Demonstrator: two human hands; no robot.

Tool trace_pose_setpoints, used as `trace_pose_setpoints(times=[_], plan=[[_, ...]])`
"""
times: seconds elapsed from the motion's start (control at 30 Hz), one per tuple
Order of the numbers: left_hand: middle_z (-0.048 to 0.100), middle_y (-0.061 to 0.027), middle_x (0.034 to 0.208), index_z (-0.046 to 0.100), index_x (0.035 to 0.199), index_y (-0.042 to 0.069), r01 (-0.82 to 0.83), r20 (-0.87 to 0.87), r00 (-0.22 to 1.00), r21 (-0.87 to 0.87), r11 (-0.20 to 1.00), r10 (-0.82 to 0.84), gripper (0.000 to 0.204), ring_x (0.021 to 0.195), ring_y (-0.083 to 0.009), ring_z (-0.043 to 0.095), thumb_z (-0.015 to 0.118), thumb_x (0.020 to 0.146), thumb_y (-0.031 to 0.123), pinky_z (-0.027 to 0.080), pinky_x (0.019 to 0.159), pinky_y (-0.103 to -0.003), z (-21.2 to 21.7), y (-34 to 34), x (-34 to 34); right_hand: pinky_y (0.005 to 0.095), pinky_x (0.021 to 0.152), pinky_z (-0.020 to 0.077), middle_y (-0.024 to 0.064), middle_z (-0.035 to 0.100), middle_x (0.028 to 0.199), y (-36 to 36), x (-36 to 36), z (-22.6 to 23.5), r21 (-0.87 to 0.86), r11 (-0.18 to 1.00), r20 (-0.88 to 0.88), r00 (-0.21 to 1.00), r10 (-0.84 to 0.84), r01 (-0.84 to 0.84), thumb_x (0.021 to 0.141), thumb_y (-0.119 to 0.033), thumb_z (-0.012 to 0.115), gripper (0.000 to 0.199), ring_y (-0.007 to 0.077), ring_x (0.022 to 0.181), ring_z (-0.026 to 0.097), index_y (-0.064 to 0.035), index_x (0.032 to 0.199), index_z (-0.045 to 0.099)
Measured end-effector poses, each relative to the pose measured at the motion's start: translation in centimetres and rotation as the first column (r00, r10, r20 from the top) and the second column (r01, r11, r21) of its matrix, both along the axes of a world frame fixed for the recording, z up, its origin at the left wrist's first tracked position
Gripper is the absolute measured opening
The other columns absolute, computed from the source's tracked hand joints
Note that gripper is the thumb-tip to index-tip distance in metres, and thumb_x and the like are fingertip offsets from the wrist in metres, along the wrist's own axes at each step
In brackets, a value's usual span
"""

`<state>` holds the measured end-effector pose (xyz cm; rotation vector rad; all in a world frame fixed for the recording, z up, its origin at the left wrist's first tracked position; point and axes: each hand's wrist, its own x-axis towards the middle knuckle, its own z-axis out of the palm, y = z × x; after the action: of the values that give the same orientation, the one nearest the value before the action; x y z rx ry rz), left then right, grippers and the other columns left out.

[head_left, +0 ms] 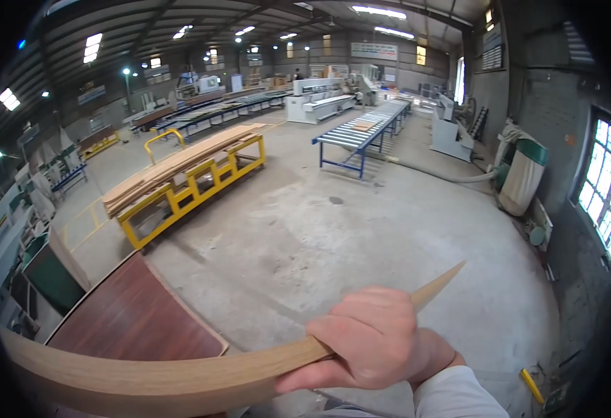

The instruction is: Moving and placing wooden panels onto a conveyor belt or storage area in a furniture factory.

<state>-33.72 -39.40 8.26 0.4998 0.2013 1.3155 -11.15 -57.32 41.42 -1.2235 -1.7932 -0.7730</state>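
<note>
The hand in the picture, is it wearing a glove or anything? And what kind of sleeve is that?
No glove: the right hand is bare, with no ring, watch or marks in view. Below the wrist comes a plain white long sleeve with a soft, slightly creased cuff. Only this one hand shows; the left hand is out of the picture.

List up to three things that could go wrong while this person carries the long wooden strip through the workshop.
1. The right hand grips the wooden strip near one end only, so the long free part could sag, swing or slip.
2. That free end passes close over the dark red panel and might scrape it.
3. The pointed tip juts forward and could jab someone.
</note>
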Motion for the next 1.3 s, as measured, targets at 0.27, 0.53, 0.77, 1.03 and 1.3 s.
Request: trace_pose_setpoints(times=[0.27, 0.53, 0.77, 1.03, 1.3], plan=[[0.033, -0.004, 0.157, 0.034, 0.151, 0.017, 0.083, -0.06, 0.995, 0.055, 0.995, -0.079, 0.08, 0.14, -0.0248, 0.034, 0.034, 0.094, 0.073, 0.031, 0.115, -0.043, -0.1, 7.7, 19.4, 0.0302, 0.043, 0.0368, 0.0006, 0.047, 0.053, 4.2, 18.5, -1.3, -0.144, 0.979, -0.074, 0.985, -0.159, 0.147, 0.068, -0.052, 0.085, 0.049, 0.0185, 0.045, 0.048, -0.0082, 0.069, 0.063], [0.034, -0.0034, 0.156, 0.034, 0.151, 0.017, 0.127, -0.061, 0.991, 0.18, 0.975, -0.118, 0.078, 0.14, -0.0241, 0.034, 0.035, 0.095, 0.072, 0.031, 0.115, -0.042, -0.1, 25.1, 38.6, 0.0303, 0.042, 0.0365, 0.0009, 0.045, 0.052, 15.9, 36.3, -1.8, -0.088, 0.952, -0.03, 0.955, -0.296, 0.293, 0.069, -0.048, 0.085, 0.046, 0.0191, 0.043, 0.047, -0.0086, 0.068, 0.06], [0.043, 0.0012, 0.146, 0.038, 0.147, 0.021, -0.062, 0.049, 0.996, -0.281, 0.958, 0.078, 0.088, 0.131, -0.0231, 0.042, 0.029, 0.087, 0.085, 0.033, 0.111, -0.045, 6.9, 35.3, 54.0, 0.0356, 0.044, 0.0357, 0.0056, 0.046, 0.051, 28.1, 53.5, -3.6, 0.074, 0.852, -0.23, 0.84, -0.491, 0.518, 0.073, -0.073, 0.067, 0.066, 0.0235, 0.044, 0.049, -0.0086, 0.062, 0.06], [0.035, -0.0013, 0.152, 0.031, 0.151, 0.019, -0.045, 0.036, 0.998, -0.232, 0.972, 0.055, 0.088, 0.136, -0.0235, 0.037, 0.025, 0.089, 0.082, 0.031, 0.114, -0.041, 1.5, 50.9, 75.7, 0.0374, 0.044, 0.03, 0.0063, 0.039, 0.048, 44.2, 75.5, -13.4, -0.002, 0.788, -0.43, 0.711, -0.557, 0.616, 0.083, -0.084, 0.043, 0.086, 0.024, 0.042, 0.043, -0.0037, 0.052, 0.046], [0.024, -0.0021, 0.161, 0.025, 0.155, 0.016, -0.073, -0.072, 0.996, -0.218, 0.973, 0.059, 0.102, 0.145, -0.0268, 0.025, 0.024, 0.083, 0.089, 0.024, 0.118, -0.044, 0.7, 68.7, 95.1, 0.0421, 0.045, 0.0328, 0.014, 0.044, 0.049, 65.3, 101.2, -12.3, -0.153, 0.78, -0.396, 0.686, -0.611, 0.607, 0.083, -0.075, 0.057, 0.078, 0.0288, 0.045, 0.047, -0.0035, 0.054, 0.049]])
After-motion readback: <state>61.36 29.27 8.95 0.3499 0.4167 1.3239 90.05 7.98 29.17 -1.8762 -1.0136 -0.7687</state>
